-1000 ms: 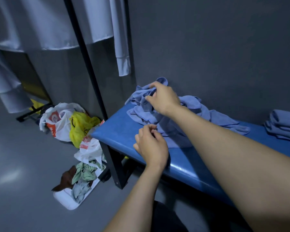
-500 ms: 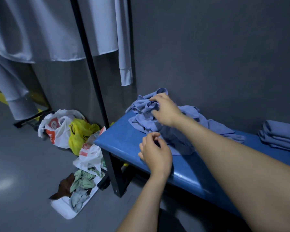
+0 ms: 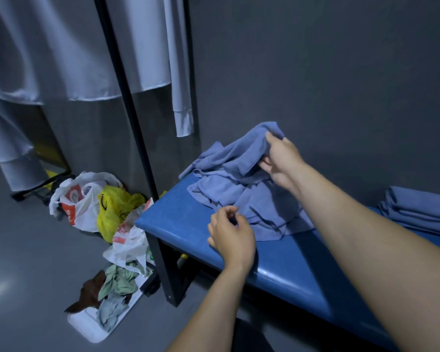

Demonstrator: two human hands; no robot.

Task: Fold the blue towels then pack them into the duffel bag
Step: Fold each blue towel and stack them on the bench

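Crumpled blue towels (image 3: 241, 189) heaped at bench (image 3: 277, 265) end, twelve o'clock; right hand (image 3: 281, 162) pinches top towel's raised fold, left hand (image 3: 233, 233) pinches near edge; risk: tangled layers lift together, dragging neighbours off the bench.

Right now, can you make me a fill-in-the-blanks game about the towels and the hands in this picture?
1. The right hand grips the crumpled towel and lifts part of it off the ____ bench.
2. The left hand is at the pile's near ____.
3. The folded towels lie stacked at the far ____ end of the bench.
4. The plastic bags sit on the ____.

Missing words: blue; edge; right; floor
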